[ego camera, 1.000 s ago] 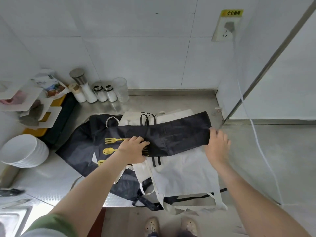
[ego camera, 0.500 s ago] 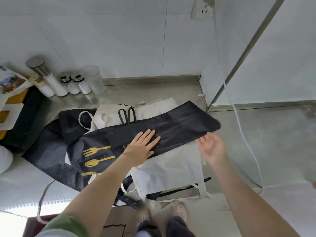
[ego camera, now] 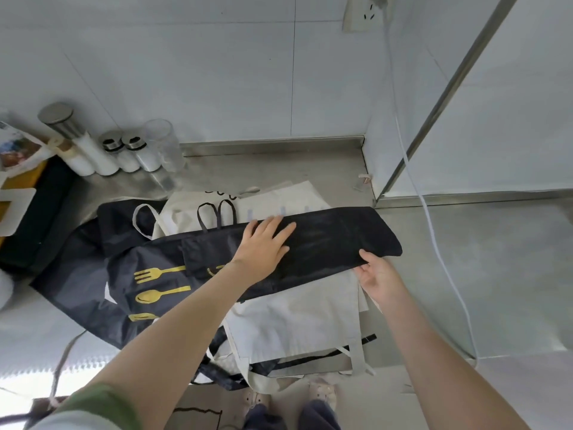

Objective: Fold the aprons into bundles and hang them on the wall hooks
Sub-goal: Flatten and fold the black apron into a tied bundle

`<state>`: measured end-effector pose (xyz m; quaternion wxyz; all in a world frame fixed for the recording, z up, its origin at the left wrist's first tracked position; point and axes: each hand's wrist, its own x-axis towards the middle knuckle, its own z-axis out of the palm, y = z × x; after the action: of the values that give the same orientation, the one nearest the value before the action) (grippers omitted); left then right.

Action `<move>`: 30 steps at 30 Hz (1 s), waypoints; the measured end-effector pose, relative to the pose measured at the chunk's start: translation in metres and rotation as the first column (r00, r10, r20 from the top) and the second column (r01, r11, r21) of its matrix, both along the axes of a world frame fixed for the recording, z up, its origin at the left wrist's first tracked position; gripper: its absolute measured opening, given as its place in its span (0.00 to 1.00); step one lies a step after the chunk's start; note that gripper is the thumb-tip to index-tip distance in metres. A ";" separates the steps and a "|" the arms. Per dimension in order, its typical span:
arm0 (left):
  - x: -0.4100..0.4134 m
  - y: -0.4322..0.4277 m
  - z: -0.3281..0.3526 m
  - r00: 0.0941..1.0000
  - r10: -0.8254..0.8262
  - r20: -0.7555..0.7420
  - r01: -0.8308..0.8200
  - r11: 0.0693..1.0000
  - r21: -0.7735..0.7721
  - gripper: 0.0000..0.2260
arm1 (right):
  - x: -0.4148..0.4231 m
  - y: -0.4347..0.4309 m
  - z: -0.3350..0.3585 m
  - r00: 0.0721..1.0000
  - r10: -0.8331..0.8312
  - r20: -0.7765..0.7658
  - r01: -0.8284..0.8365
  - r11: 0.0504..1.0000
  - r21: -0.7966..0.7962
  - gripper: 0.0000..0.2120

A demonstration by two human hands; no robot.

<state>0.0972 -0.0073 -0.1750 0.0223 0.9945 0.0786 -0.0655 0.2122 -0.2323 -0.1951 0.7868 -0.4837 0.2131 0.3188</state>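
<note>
Steel counter (ego camera: 279,169), centre frame.
Left hand (ego camera: 263,246) lies flat on the black apron (ego camera: 335,243); right hand (ego camera: 376,280) now pinches its right edge.

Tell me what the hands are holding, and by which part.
Right hand pinches the black apron at its near right edge; left hand only presses flat on its middle.

Left grip (ego camera: 263,246) flat, palm down, fingers (ego camera: 280,228) straight, forearm outstretched; right grip (ego camera: 379,282) pinching, thumb uppermost.
</note>
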 end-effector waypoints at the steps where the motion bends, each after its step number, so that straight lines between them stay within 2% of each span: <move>1: 0.008 0.001 0.002 0.998 0.057 -0.040 -0.058 0.998 -0.014 0.24 | 0.000 -0.002 -0.002 1.000 -0.008 0.004 0.008 1.000 -0.006 0.16; 4: 0.033 0.003 0.004 0.970 0.204 -0.131 -0.224 0.963 -0.153 0.25 | -0.001 -0.017 -0.005 0.998 -0.028 0.061 0.035 0.993 -0.110 0.14; 7: 0.056 0.002 0.005 0.952 0.270 -0.141 -0.299 0.918 -0.259 0.23 | -0.003 -0.032 -0.007 0.986 0.000 0.166 0.026 0.988 -0.152 0.16; 10: 0.075 -0.006 0.003 0.947 0.259 -0.189 -0.319 0.822 -0.471 0.17 | -0.005 -0.034 -0.005 0.944 0.174 0.279 -0.095 0.957 -0.275 0.17; 12: 0.084 -0.011 0.002 0.925 0.242 -0.294 -0.375 0.719 -0.585 0.13 | -0.009 -0.030 -0.004 0.864 0.381 0.331 -0.187 0.851 -0.492 0.15; 14: 0.091 -0.011 0.004 0.896 0.205 -0.394 -0.426 0.646 -0.633 0.12 | -0.012 -0.031 -0.008 0.722 0.592 0.358 -0.237 0.697 -0.676 0.19; 16: 0.096 -0.008 0.005 0.882 0.190 -0.431 -0.445 0.637 -0.629 0.09 | -0.013 -0.033 -0.014 0.456 0.784 0.422 -0.252 0.568 -0.783 0.31; 18: 0.099 -0.006 0.003 0.884 0.206 -0.421 -0.443 0.657 -0.610 0.12 | -0.014 -0.037 -0.021 0.176 0.890 0.420 -0.244 0.453 -0.858 0.42; 19: 0.100 -0.006 0.000 0.888 0.211 -0.408 -0.435 0.673 -0.598 0.15 | -0.015 -0.038 -0.024 0.078 0.915 0.396 -0.232 0.404 -0.885 0.44; 21: 0.101 -0.007 -0.004 0.894 0.211 -0.395 -0.419 0.705 -0.572 0.18 | -0.014 -0.040 -0.032 -0.007 0.928 0.372 -0.213 0.362 -0.907 0.45; 24: 0.104 -0.008 -0.010 0.899 0.207 -0.385 -0.403 0.736 -0.545 0.20 | -0.013 -0.040 -0.035 -0.044 0.928 0.370 -0.185 0.357 -0.916 0.43; 26: 0.104 -0.010 -0.008 0.900 0.181 -0.396 -0.389 0.743 -0.545 0.20 | -0.012 -0.040 -0.035 0.016 0.927 0.376 -0.171 0.373 -0.912 0.39; 27: 0.105 -0.013 -0.006 0.901 0.144 -0.410 -0.369 0.751 -0.547 0.19 | -0.012 -0.039 -0.032 0.115 0.922 0.370 -0.188 0.386 -0.903 0.36; 28: 0.107 -0.016 -0.003 0.905 0.097 -0.415 -0.336 0.761 -0.555 0.17 | -0.011 -0.036 -0.027 0.246 0.889 0.387 -0.221 0.440 -0.870 0.34; 30: 0.112 -0.023 0.001 0.907 0.019 -0.420 -0.296 0.740 -0.604 0.12 | -0.009 -0.031 -0.018 0.478 0.753 0.452 -0.266 0.615 -0.742 0.33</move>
<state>0.2092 -0.0302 -0.1738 0.3587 0.8790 0.1389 -0.2816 0.2029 -0.2637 -0.2129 0.4702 -0.8232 -0.2004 0.2472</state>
